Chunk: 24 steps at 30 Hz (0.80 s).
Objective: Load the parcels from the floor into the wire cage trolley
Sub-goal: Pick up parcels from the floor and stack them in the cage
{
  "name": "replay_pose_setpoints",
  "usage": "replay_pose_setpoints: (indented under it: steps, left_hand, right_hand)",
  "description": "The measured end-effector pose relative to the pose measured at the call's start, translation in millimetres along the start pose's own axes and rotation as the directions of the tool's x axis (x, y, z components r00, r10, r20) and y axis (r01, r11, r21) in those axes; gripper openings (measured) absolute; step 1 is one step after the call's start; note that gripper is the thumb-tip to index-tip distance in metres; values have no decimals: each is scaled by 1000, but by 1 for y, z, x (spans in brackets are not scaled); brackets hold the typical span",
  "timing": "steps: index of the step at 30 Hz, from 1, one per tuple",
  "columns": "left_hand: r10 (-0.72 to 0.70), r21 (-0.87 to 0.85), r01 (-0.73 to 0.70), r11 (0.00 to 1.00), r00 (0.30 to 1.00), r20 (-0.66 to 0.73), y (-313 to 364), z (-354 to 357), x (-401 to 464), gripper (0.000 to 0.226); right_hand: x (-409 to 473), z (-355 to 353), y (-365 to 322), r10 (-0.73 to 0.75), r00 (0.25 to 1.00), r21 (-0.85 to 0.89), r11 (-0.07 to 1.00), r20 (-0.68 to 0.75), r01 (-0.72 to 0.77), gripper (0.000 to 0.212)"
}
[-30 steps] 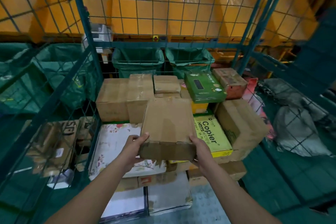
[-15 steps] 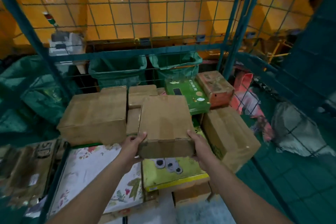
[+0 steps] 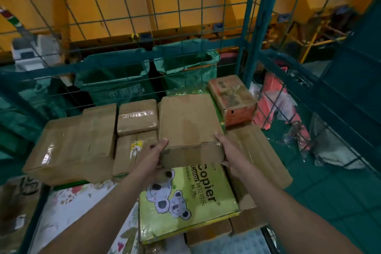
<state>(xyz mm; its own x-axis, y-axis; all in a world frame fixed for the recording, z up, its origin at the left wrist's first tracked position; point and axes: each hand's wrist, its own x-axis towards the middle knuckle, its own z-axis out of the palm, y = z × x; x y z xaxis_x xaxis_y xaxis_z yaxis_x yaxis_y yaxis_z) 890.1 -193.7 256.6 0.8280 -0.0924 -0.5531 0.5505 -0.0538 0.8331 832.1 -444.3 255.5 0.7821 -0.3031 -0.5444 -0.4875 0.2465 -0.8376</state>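
Note:
A flat brown cardboard parcel [image 3: 187, 121] lies over the stacked boxes inside the green wire cage trolley [image 3: 250, 27]. My left hand [image 3: 153, 153] grips its near left corner, thumb on top. Its near right corner is held by my right hand [image 3: 229, 152]. The parcel covers most of a green box behind it and overhangs a yellow-green copier paper box [image 3: 185, 200]. Brown parcels [image 3: 74, 144] fill the left of the cage. A red-brown box [image 3: 232, 97] sits at the back right.
A floral white box [image 3: 82, 210] lies at the near left. Green sacks [image 3: 115, 80] hang behind the cage's back wall, before an orange structure. Grey and pink bags [image 3: 334, 146] lie on the green floor outside the right wire side.
The parcel has moved forward and down over the stack, away from me, now nearly level. The camera has moved closer to the cage contents.

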Motion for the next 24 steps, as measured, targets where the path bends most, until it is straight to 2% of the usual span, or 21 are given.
replay_pose_setpoints:
  steps: [2,4,8,11,13,17,21,24]
  left_hand:
    - [-3,8,3,1000,1000,-6,5,15,8,49]
    - [4,22,-4,1000,1000,-4,10,25,12,41]
    - [24,17,-24,1000,1000,-20,14,41,26,38]
    - [29,47,-28,998,999,-23,9,47,34,49]
    - [9,62,-10,998,1000,11,2,49,35,53]
    - [-73,79,61,995,983,169,-16,61,29,46]
    - [-97,103,75,992,968,231,-35,75,18,33]
    - [-95,73,80,994,967,236,-49,74,10,31]
  right_hand:
    - [14,-8,-4,-23,1000,-5,1000,-8,23,36]
    - [23,-12,-7,-38,999,-5,999,-7,38,39]
    - [40,-21,-13,-26,1000,9,1000,0,26,44]
    - [43,-29,-13,-31,999,26,999,-8,31,37]
    - [44,-38,-8,-38,999,26,999,-4,38,40]
    - [34,-68,11,-33,998,37,999,-46,34,48]
    - [20,-88,16,-78,994,37,996,-72,81,34]
    - [17,-95,19,-107,992,10,994,-70,108,29]
